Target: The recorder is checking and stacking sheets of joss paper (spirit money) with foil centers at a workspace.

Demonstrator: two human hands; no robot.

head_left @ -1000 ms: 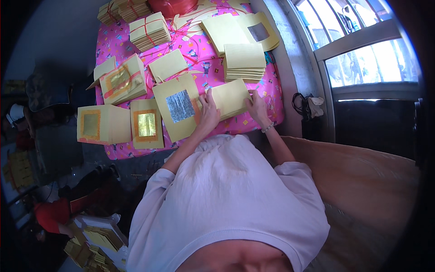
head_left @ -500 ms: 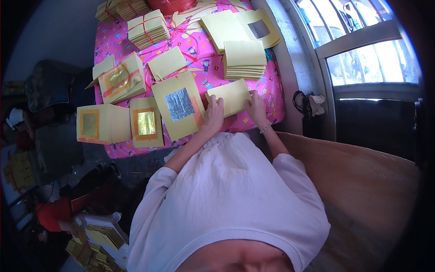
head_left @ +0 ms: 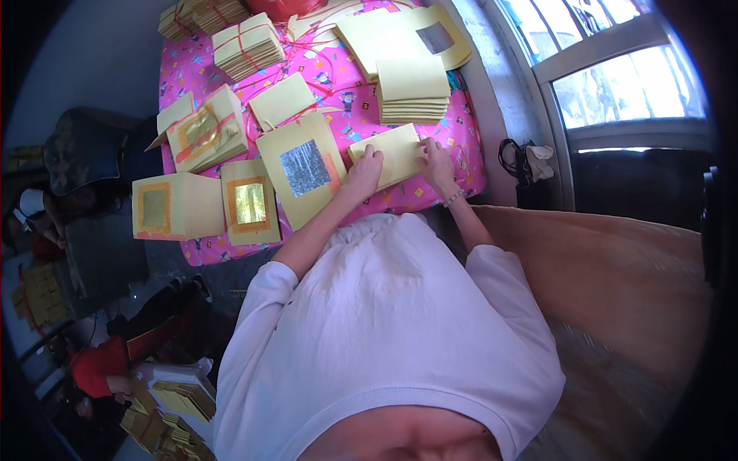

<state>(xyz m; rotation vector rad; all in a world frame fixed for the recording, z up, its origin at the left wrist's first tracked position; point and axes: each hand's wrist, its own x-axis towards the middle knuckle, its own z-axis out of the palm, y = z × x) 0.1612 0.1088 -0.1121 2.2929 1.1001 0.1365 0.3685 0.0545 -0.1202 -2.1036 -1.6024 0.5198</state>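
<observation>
A folded sheet of pale yellow paper [head_left: 398, 156] lies at the table's near right edge, between my two hands. My left hand [head_left: 364, 174] is closed at its left end, fingers bent over the top face. At its right end, my right hand [head_left: 437, 165] has its fingers curled against the paper's edge; a beaded bracelet circles that wrist. Left of my left hand lies a larger yellow sheet with a silver foil square [head_left: 304, 169]. Just beyond the folded paper stands a stack of folded yellow papers [head_left: 415, 96].
A pink patterned cloth [head_left: 361, 100] covers the table. Gold-foil papers [head_left: 250, 203], a tied bundle [head_left: 247, 46] and red ribbon [head_left: 288, 9] lie on it. A barred window [head_left: 615, 92] is at right. At lower left a person in red [head_left: 100, 367] sits near more yellow papers.
My right hand's fingers have shifted slightly along the folded paper's right end. The folded paper stays in nearly the same place, and the whole view has shifted a little.
</observation>
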